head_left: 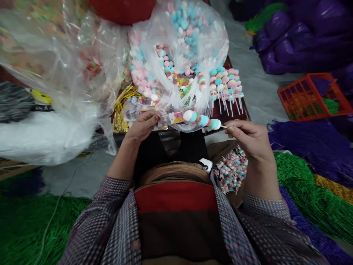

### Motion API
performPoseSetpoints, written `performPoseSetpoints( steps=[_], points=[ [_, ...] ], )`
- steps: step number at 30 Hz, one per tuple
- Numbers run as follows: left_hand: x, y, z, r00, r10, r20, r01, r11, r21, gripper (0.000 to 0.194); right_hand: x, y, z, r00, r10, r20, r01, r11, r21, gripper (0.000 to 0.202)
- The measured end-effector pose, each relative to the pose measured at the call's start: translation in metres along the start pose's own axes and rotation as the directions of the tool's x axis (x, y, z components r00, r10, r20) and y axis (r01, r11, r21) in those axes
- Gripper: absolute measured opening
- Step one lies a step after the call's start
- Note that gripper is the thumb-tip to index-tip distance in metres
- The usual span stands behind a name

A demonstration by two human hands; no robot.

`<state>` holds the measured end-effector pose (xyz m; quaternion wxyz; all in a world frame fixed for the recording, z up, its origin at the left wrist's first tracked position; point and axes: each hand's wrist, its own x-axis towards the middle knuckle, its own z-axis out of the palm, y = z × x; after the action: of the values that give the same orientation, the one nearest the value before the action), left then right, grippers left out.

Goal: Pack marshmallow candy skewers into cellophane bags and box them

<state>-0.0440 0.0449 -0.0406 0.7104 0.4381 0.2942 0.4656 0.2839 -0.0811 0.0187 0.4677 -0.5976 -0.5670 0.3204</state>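
My right hand [246,136] pinches the thin white stick of a marshmallow skewer [203,120], held level above the table's near edge. The skewer carries blue, white, green and reddish pieces, with a white one at its far left end. My left hand [145,125] is closed, thumb against fingers, on the edge of a clear printed wrapper [175,117]. The skewer's white tip is right at the wrapper's other end; whether it is inside I cannot tell. Behind lies a large clear bag [158,31] of pink, blue and white marshmallows.
Several finished skewers [226,82] lie at the table's right. Gold twist ties [120,106] and flat wrappers [135,114] are at its left, beside a big plastic bag [63,66]. Wrapped candy fills a box [233,169] by my right side. An orange basket [314,95] stands farther right.
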Motion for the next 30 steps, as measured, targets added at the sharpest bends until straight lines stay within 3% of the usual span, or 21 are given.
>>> performPoseSetpoints(
  steps=[5, 8, 12, 16, 20, 30],
  points=[
    [-0.002, 0.002, 0.003, 0.987, -0.002, 0.158, -0.005, 0.999, 0.044, 0.040, 0.000, 0.000, 0.001, 0.999, -0.014, 0.035, 0.015, 1.000, -0.010, 0.019],
    [-0.003, 0.002, 0.004, 0.990, -0.010, 0.140, 0.009, 1.000, 0.007, 0.041, 0.002, 0.000, 0.001, 0.997, -0.016, 0.072, 0.018, 1.000, -0.025, 0.020],
    [-0.004, 0.001, 0.003, 0.996, -0.027, 0.083, 0.031, 0.999, -0.044, 0.042, 0.001, 0.002, -0.002, 0.999, -0.011, 0.038, 0.012, 1.000, -0.010, 0.017],
    [-0.003, 0.001, 0.003, 0.993, -0.070, 0.096, 0.074, 0.996, -0.046, 0.045, 0.000, 0.003, -0.001, 0.999, -0.042, -0.016, 0.042, 0.998, 0.046, 0.013],
    [-0.003, 0.000, 0.006, 0.989, -0.118, 0.091, 0.126, 0.988, -0.094, 0.048, 0.001, 0.000, 0.004, 0.996, -0.084, 0.007, 0.083, 0.994, 0.077, 0.015],
    [-0.001, -0.005, 0.009, 0.979, -0.143, 0.144, 0.161, 0.980, -0.121, 0.048, 0.004, 0.003, 0.003, 0.993, -0.116, 0.031, 0.118, 0.990, -0.073, 0.022]
  ],
)
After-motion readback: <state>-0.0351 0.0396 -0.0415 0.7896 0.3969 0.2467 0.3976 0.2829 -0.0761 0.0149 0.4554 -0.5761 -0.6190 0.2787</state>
